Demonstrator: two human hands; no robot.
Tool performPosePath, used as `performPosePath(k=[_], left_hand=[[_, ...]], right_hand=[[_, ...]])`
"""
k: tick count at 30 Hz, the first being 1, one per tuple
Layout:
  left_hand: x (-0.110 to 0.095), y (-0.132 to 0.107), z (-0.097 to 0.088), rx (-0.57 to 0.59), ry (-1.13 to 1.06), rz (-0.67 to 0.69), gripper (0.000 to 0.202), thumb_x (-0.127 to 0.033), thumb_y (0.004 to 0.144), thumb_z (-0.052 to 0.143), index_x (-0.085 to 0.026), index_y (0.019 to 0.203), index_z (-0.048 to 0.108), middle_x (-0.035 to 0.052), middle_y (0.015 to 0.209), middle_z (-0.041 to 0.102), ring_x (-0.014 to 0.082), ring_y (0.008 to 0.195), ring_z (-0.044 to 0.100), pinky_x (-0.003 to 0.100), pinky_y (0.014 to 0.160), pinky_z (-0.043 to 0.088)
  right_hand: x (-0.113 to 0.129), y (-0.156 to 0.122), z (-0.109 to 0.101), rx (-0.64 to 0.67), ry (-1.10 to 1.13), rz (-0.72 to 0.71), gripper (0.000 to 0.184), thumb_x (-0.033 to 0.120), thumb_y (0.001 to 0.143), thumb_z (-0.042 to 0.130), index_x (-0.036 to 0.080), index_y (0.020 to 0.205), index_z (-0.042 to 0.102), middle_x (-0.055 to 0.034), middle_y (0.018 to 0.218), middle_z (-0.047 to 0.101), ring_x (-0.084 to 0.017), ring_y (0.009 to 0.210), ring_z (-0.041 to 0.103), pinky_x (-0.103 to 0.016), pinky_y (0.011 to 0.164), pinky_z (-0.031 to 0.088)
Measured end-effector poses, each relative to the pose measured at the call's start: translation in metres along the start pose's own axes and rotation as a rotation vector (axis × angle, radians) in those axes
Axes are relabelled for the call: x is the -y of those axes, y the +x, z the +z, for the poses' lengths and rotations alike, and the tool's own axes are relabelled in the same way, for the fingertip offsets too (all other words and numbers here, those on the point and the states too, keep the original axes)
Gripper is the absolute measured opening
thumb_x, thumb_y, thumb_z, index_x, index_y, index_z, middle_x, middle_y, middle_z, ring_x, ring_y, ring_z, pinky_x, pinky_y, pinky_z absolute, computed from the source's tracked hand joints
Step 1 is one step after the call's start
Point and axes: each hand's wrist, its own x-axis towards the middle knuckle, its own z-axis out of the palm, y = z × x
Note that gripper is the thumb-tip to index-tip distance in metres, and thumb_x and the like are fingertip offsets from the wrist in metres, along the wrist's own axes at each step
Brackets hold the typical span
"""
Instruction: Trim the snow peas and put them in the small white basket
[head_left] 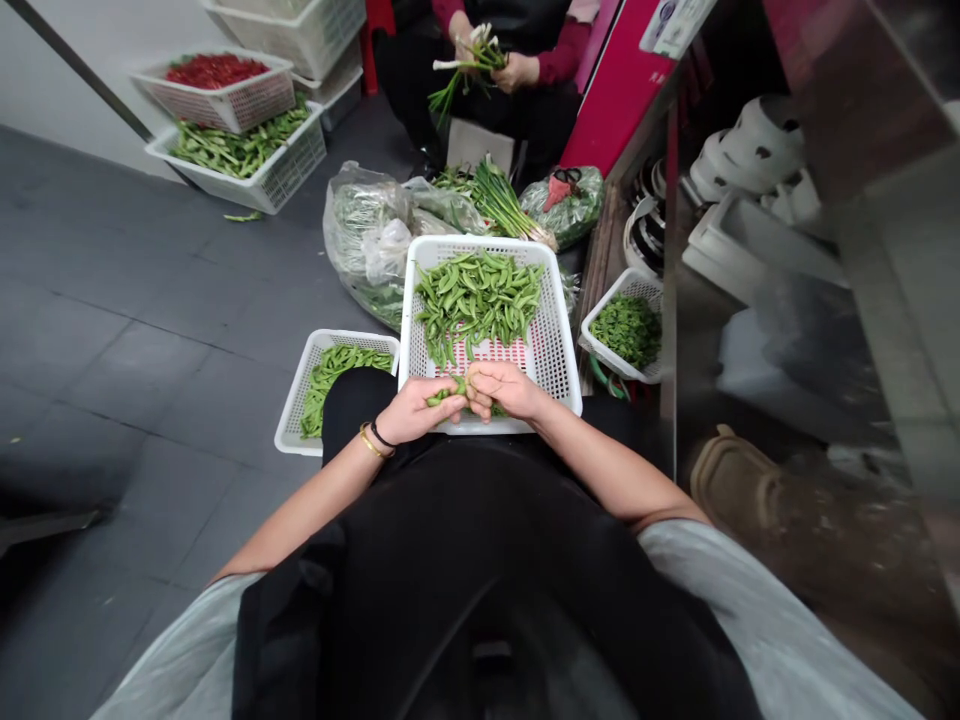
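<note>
A white plastic basket [564,345] rests across my lap, with a heap of green pea pods [480,295] towards its far side. Above its near edge, my left hand [421,408] is closed around a few pea pods [441,397]. My right hand [504,388] meets it there, thumb and fingers pinched at the end of a pod; the exact grip is partly hidden. A second white basket [289,425] with more pea pods [341,368] stands on the floor to my left.
Plastic bags of greens [367,225] and a bunch of scallions [506,200] lie beyond the basket. Another person's hands [517,72] hold scallions. A basket of leafy greens [628,328] stands right, beside a metal shelf edge [670,300]. Stacked vegetable baskets [277,180] stand far left.
</note>
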Motion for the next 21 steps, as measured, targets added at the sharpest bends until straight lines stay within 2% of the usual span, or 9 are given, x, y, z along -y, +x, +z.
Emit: performPosePath(k=[2,3,7,9,11,13,15,17,21], left_hand=[[0.008,0.000,0.000,-0.033,-0.152,-0.072,0.030,-0.038,0.082,0.060,-0.013,0.065,0.060,0.0008,0.052,0.057,0.0066,0.041,0.043,0.019,0.042,0.033],[0.014,0.001,-0.001,-0.122,-0.228,-0.106,0.030,-0.038,0.082,0.059,-0.013,0.067,0.061,0.0013,0.053,0.059,0.0067,0.040,0.044,0.019,0.040,0.033],[0.034,0.005,-0.014,-0.704,-0.439,-0.107,0.027,-0.038,0.081,0.059,-0.012,0.075,0.062,0.0034,0.059,0.064,0.0074,0.038,0.047,0.019,0.036,0.032],[0.041,0.006,-0.023,-0.801,-0.546,-0.125,0.026,-0.037,0.079,0.061,-0.012,0.072,0.062,0.0043,0.057,0.064,0.0095,0.038,0.051,0.020,0.034,0.033],[0.044,0.006,-0.030,-0.710,-0.681,-0.194,0.026,-0.037,0.075,0.061,-0.011,0.069,0.062,0.0063,0.055,0.064,0.0123,0.039,0.054,0.021,0.034,0.035],[0.044,0.005,-0.031,-0.547,-0.817,-0.269,0.025,-0.035,0.070,0.062,-0.010,0.073,0.064,0.0072,0.055,0.065,0.0141,0.040,0.055,0.022,0.033,0.036],[0.042,0.003,-0.030,-0.433,-0.927,-0.302,0.028,-0.031,0.065,0.063,-0.011,0.086,0.065,0.0061,0.057,0.065,0.0143,0.040,0.054,0.022,0.034,0.036],[0.039,-0.001,-0.026,-0.384,-0.985,-0.304,0.033,-0.027,0.064,0.065,-0.014,0.094,0.063,0.0047,0.060,0.066,0.0128,0.040,0.053,0.021,0.035,0.036],[0.031,-0.008,-0.022,-0.317,-0.979,-0.328,0.018,-0.024,0.064,0.071,-0.015,0.071,0.056,-0.0007,0.054,0.057,0.0079,0.039,0.047,0.019,0.037,0.034]], right_hand=[[-0.006,-0.003,-0.007,0.016,0.057,0.050,0.038,0.053,0.087,0.047,0.016,0.076,0.049,0.0074,0.052,0.043,-0.009,0.046,0.050,-0.021,0.047,0.043],[-0.008,-0.007,-0.015,0.016,0.017,0.084,0.038,0.051,0.087,0.048,0.016,0.076,0.051,0.0066,0.052,0.046,-0.009,0.046,0.050,-0.021,0.047,0.043],[-0.014,-0.026,-0.060,-0.015,-0.398,0.328,0.035,0.045,0.088,0.047,0.014,0.078,0.060,0.0031,0.052,0.054,-0.009,0.048,0.053,-0.022,0.053,0.043],[-0.019,-0.028,-0.078,0.033,-0.717,0.535,0.027,0.041,0.082,0.057,0.016,0.083,0.066,0.0012,0.055,0.058,-0.012,0.054,0.056,-0.023,0.057,0.043],[-0.028,-0.017,-0.084,0.078,-1.054,0.689,0.025,0.037,0.073,0.068,0.019,0.089,0.069,-0.0032,0.070,0.067,-0.018,0.069,0.062,-0.026,0.063,0.045],[-0.041,0.004,-0.075,0.077,-1.284,0.735,0.029,0.040,0.073,0.067,0.021,0.095,0.070,-0.0080,0.092,0.070,-0.024,0.088,0.063,-0.030,0.072,0.045],[-0.056,0.029,-0.057,0.055,-1.320,0.730,0.034,0.044,0.085,0.051,0.019,0.098,0.069,-0.0122,0.103,0.068,-0.027,0.098,0.061,-0.033,0.077,0.045],[-0.071,0.051,-0.039,0.053,-1.317,0.741,0.043,0.048,0.086,0.048,0.015,0.102,0.068,-0.0167,0.108,0.066,-0.028,0.099,0.061,-0.034,0.078,0.045],[-0.082,0.066,-0.027,0.076,-1.291,0.755,0.035,0.039,0.078,0.061,0.012,0.099,0.068,-0.0171,0.104,0.067,-0.024,0.089,0.063,-0.028,0.071,0.043]])
